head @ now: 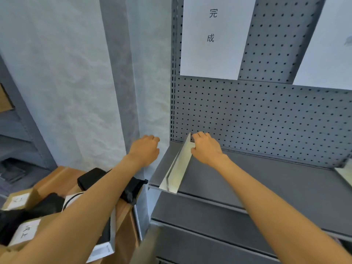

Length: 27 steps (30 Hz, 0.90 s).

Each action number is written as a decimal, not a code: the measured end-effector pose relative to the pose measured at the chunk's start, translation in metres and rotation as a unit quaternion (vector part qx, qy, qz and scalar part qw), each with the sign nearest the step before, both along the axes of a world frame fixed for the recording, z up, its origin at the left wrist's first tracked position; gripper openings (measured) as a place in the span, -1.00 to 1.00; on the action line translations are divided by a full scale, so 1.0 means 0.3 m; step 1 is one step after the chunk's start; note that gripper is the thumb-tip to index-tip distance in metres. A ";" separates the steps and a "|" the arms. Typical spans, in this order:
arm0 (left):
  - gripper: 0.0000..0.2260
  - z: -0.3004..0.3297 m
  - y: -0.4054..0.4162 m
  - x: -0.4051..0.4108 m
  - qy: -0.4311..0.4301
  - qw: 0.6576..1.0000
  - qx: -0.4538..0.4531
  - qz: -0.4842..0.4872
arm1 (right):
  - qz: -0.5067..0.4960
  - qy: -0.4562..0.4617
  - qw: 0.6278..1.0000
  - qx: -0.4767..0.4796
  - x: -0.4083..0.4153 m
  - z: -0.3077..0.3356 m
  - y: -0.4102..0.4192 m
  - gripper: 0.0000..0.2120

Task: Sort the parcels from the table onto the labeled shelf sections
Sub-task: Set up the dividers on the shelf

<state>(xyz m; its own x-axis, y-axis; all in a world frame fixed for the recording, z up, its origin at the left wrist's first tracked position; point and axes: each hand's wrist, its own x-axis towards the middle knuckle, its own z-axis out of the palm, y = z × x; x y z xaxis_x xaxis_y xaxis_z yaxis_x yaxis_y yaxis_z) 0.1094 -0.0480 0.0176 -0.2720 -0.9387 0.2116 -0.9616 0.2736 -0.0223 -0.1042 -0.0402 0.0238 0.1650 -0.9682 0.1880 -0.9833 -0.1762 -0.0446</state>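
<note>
Several parcels lie on the wooden table [59,178] at lower left: cardboard boxes with white labels [18,201], black pouches [90,179] and a white packet [72,199], partly hidden under my left forearm. The grey metal shelf [266,180] is bare, and a white sheet with two printed characters [211,37] hangs on its pegboard back. My right hand [205,147] grips the far top of a pale upright divider [179,168] at the shelf's left end. To the left of the shelf my left hand [145,149] is held up by the wall, fingers curled, holding nothing.
A second white sheet [327,44] hangs at upper right, with another divider [344,174] at the shelf's right edge. A lower grey shelf [209,242] sits beneath. The pale wall [76,92] is to the left, and other shelving [17,130] stands at the far left.
</note>
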 end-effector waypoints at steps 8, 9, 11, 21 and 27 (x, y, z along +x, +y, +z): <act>-0.70 -0.083 -0.101 0.071 0.004 0.996 0.027 -0.082 | -0.113 -0.105 0.986 0.067 0.143 -0.082 0.001 -0.61; -0.70 -0.097 -0.109 0.080 0.004 0.995 0.030 -0.092 | -0.133 -0.142 0.978 0.077 0.163 -0.094 0.003 -0.64; -0.70 -0.122 -0.120 0.089 0.008 0.993 0.033 -0.112 | -0.178 -0.223 0.954 0.091 0.205 -0.115 0.004 -0.68; -0.69 -0.186 -0.146 0.089 0.067 0.982 0.043 -0.171 | -0.327 -0.247 0.899 0.156 0.385 -0.163 0.036 -0.84; -0.69 -0.217 -0.138 0.094 0.082 0.978 0.056 -0.181 | -0.361 -0.221 0.898 0.122 0.412 -0.158 0.043 -0.81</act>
